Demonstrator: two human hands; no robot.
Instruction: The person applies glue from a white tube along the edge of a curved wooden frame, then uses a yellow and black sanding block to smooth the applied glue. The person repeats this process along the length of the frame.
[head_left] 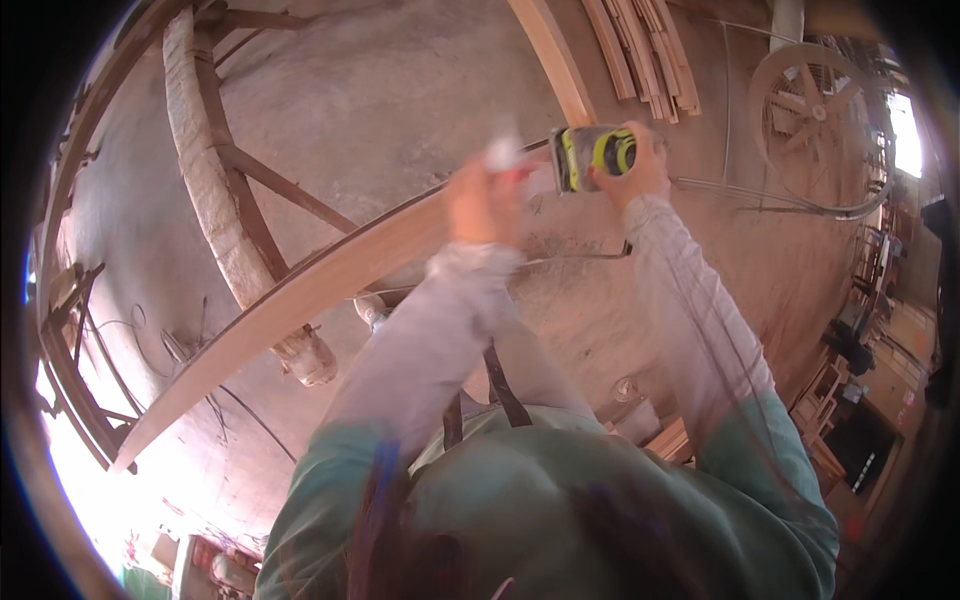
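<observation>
My right hand (pixel 645 170) is closed around a boxy lime-green and dark tool (pixel 590 160) with a round dark part on the side toward me. I cannot tell its exact kind. My left hand (pixel 485 205) is smeared by motion, a little to the left of that tool, over the board. Its fingers look wrapped round a small white and red thing (pixel 505 155), too blurred to name. Beneath both hands runs a long pale wooden board (pixel 330 275), from the far middle down to the lower left. My left hand hides part of it.
A trestle with a wrapped, padded beam (pixel 205 170) bears the board on the left. Several wooden strips (pixel 645 50) lie on the floor beyond my right hand, beside a thicker plank (pixel 555 60). A large round fan (pixel 815 110) stands far right. Cables (pixel 180 345) lie at left.
</observation>
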